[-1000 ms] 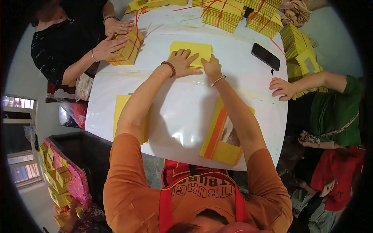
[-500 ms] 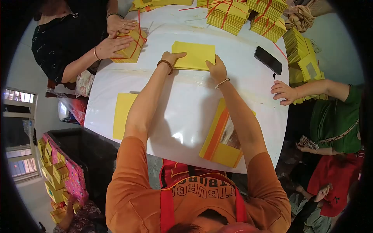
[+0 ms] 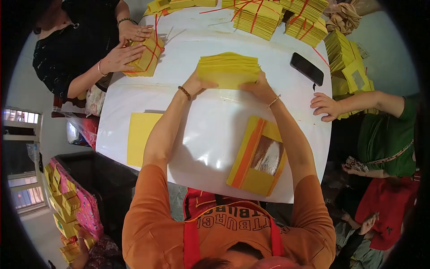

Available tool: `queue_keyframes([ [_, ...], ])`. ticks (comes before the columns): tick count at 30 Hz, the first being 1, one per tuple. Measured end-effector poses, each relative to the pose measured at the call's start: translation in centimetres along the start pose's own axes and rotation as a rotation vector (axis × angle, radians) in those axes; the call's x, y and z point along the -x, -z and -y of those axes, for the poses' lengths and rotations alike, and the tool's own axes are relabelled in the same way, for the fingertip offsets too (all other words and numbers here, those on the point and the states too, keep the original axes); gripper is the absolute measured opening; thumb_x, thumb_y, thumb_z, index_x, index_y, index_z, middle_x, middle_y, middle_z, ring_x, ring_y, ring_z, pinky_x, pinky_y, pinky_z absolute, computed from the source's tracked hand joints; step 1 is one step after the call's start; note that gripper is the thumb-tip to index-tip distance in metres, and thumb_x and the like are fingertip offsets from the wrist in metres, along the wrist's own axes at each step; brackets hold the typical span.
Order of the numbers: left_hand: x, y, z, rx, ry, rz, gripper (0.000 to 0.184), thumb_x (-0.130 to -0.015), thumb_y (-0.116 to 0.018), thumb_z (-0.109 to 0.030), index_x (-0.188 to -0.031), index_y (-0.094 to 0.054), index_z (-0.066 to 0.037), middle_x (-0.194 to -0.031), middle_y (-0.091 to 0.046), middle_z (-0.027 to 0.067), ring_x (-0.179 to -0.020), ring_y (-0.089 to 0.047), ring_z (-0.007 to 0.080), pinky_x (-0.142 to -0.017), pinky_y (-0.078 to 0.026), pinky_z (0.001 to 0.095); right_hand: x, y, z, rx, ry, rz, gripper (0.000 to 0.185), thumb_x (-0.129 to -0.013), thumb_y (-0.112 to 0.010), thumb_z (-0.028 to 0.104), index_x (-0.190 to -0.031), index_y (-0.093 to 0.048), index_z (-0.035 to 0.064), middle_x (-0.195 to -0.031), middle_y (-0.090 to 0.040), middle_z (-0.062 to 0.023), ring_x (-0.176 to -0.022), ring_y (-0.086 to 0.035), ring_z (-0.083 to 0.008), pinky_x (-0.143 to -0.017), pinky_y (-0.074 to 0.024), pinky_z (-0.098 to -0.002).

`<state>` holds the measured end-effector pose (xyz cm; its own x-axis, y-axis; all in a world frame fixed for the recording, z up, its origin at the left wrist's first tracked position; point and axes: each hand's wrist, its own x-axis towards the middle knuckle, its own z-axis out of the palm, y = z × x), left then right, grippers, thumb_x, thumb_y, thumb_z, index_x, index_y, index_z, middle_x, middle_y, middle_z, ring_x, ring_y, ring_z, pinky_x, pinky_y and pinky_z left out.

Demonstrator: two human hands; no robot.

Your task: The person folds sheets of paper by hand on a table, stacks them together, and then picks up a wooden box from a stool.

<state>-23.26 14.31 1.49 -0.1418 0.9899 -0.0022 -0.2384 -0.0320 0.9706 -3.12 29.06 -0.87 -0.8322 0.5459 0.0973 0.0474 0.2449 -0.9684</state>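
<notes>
Between my two hands, a stack of yellow paper pieces (image 3: 229,71) is tilted up off the white table (image 3: 206,121), its layered edges showing at the top. My left hand (image 3: 195,84) grips the stack's left end, thumb along the front face. At the right end my right hand (image 3: 258,87) holds it the same way. A yellow envelope with an orange stripe and a clear window (image 3: 246,154) lies near my right forearm. Plain yellow paper (image 3: 141,136) lies partly under my left forearm.
A person's hands rest on a red-tied yellow bundle (image 3: 145,58) at the upper left. More tied bundles (image 3: 255,20) stand at the back. A black phone (image 3: 307,68) lies at the right, near another person's hand (image 3: 326,106).
The stack lay flat under my hands; now it is raised and tilted, gripped at both ends. My left hand has slid from its top to its left end.
</notes>
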Motion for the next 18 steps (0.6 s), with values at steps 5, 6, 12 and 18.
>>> queue_keyframes([
  [5,-0.5,2.2,2.5,-0.172,0.092,0.043,0.059,-0.07,-0.071,0.001,-0.123,-0.047,-0.001,-0.115,-0.056,0.0093,-0.106,-0.053,0.0188,-0.09,-0.045,0.0313,1.4,-1.4,0.8,-0.231,-0.013,-0.107,0.063,-0.058,-0.079,0.001,-0.111,-0.046,0.0004,-0.104,-0.059,-0.0054,-0.096,-0.056,-0.0139,-0.085,-0.0462,-0.028],
  [6,-0.5,2.0,2.0,-0.155,0.101,0.038,0.058,-0.07,-0.071,0.001,-0.123,-0.047,-0.001,-0.116,-0.056,0.0093,-0.106,-0.053,0.0188,-0.09,-0.045,0.0312,1.2,-1.4,1.1,-0.328,-0.017,-0.102,0.064,-0.057,-0.079,0.001,-0.112,-0.046,0.0011,-0.106,-0.058,-0.0055,-0.096,-0.056,-0.0132,-0.084,-0.0468,-0.0276],
  [12,-0.6,1.6,2.7,-0.14,0.117,-0.055,0.055,-0.072,-0.07,0.0,-0.122,-0.047,-0.002,-0.115,-0.056,0.0094,-0.106,-0.053,0.0186,-0.089,-0.046,0.0302,1.2,-1.8,2.0,-0.196,-0.078,-0.166,0.057,-0.064,-0.076,0.004,-0.112,-0.046,0.0007,-0.105,-0.057,-0.0059,-0.096,-0.055,-0.0138,-0.085,-0.0461,-0.0279],
  [18,-0.1,-0.2,-0.8,-0.027,0.107,-0.067,0.058,-0.071,-0.074,-0.008,-0.121,-0.045,0.0,-0.111,-0.056,0.0088,-0.102,-0.054,0.0171,-0.088,-0.044,0.0298,0.4,-1.6,3.3,-0.496,0.005,-0.113,0.051,-0.072,-0.071,0.008,-0.115,-0.046,-0.0003,-0.106,-0.056,-0.0071,-0.1,-0.052,-0.0138,-0.085,-0.0452,-0.027],
])
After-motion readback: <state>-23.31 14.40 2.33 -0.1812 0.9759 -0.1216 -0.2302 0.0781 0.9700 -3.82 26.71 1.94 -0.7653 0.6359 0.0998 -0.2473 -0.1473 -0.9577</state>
